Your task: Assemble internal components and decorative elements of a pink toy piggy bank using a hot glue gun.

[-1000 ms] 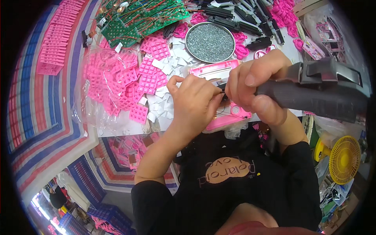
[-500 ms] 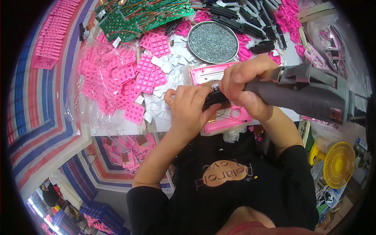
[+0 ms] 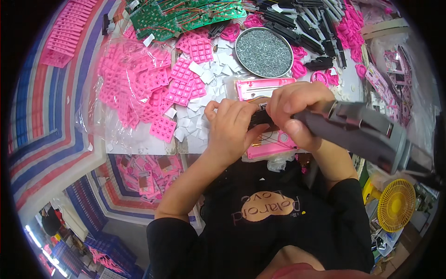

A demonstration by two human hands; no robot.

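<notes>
My right hand (image 3: pixel 297 114) grips the front end of a dark grey electric screwdriver (image 3: pixel 355 132), whose body slants off to the right. Its tip is hidden behind my fingers. Close beside it, my left hand (image 3: pixel 228 128) has its fingers bent over a black plastic part (image 3: pixel 258 119), thumb at the near side. That part lies over an open pink plastic casing (image 3: pixel 272 149), which has thin wires inside and is largely covered by my hands. A round metal dish (image 3: pixel 238 58) full of small screws stands just beyond the casing.
Pink number keypads (image 3: pixel 134 83) in clear plastic lie left, beside scattered white paper pieces (image 3: pixel 190 123). Green circuit boards (image 3: pixel 162 21) with wires, black plastic parts (image 3: pixel 297 35) and pink loops (image 3: pixel 348 35) fill the far side. A yellow fan (image 3: pixel 396 204) stands low at right.
The screwdriver's rear end has swung toward me. Both hands remain together at the black part. The whole view has shifted slightly, with the table things appearing further right.
</notes>
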